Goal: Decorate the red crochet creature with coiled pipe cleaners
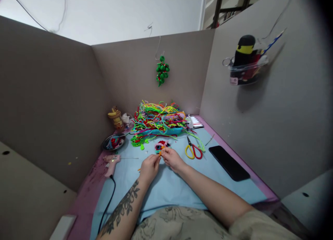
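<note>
Both hands meet at the middle of the blue-covered table. My left hand (pixel 150 167) is closed, its fingertips pinching a small orange piece (pixel 160 155) that looks like pipe cleaner. Against it, my right hand (pixel 171 159) is pinched on the same orange piece. Just beyond the fingertips lies a small pink, red and teal fuzzy craft piece (pixel 158 147), partly hidden by my right hand. An orange scrap (pixel 139 170) rests left of my left hand. Scissors (pixel 193 151) with one yellow and one red handle lie open to the right.
A blue tray (pixel 173 131) heaped with colourful pipe cleaners (pixel 156 116) stands at the back. Left are a pink glue gun (pixel 112 164) with a black cord, a metal bowl (pixel 105 144) and a green fuzzy figure (pixel 137 140). A black phone (pixel 229 163) lies right. Grey partitions (pixel 130 69) surround the table.
</note>
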Available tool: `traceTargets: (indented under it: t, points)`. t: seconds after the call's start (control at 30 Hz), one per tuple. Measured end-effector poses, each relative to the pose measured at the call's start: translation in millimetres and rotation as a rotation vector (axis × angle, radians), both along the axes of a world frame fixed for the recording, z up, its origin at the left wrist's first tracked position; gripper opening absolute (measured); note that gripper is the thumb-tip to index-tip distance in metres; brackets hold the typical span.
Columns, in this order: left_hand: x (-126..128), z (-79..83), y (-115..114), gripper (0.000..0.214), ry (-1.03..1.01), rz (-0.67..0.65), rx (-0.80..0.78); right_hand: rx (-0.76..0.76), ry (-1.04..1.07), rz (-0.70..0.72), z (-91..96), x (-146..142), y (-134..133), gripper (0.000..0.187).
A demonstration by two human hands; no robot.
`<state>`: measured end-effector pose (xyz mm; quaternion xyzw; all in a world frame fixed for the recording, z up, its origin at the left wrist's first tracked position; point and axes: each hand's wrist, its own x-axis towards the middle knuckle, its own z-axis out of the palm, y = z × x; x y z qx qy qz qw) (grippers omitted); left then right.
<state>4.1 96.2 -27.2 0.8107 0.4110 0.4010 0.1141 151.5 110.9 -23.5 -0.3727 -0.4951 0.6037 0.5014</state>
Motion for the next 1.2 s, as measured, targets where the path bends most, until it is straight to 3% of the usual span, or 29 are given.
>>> traceTargets:
  t: [0.13, 0.3, 0.43, 0.57, 0.83, 1.03, 1.2]
  points:
    - [2, 4.2, -3, 0.02, -0.058, -0.012, -0.07, 0.156, -0.089, -0.195, -2.3, -5, -3, 0.025]
    - [3, 7.7, -2, 0.021, -0.151, -0.024, -0.146, 0.57, -0.51, -0.393, -1.3, -4, -7, 0.015]
    - [4, 7.9, -1, 0.023, -0.214, -0.015, -0.186, 0.89, -0.733, -0.436, -4.0, 2, -5, 0.017]
    - [5, 8.6, -2, 0.023, -0.256, -0.032, -0.224, 1.062, -0.889, -0.421, -3.2, 9, -3, 0.021]
    - [3, 11.3, -2, 0.036, -0.333, -0.004, -0.342, 1.161, -0.976, -0.341, 2.5, 16, -5, 0.021]
    - [1, 11.0, 3, 0.047, -0.379, 0.009, -0.442, 1.139, -0.983, -0.227, 5.6, 12, -10, 0.024]
    - [2, 9.0, 6, 0.046, -0.397, -0.023, -0.496, 1.077, -0.949, -0.233, 5.6, 12, -12, 0.026]
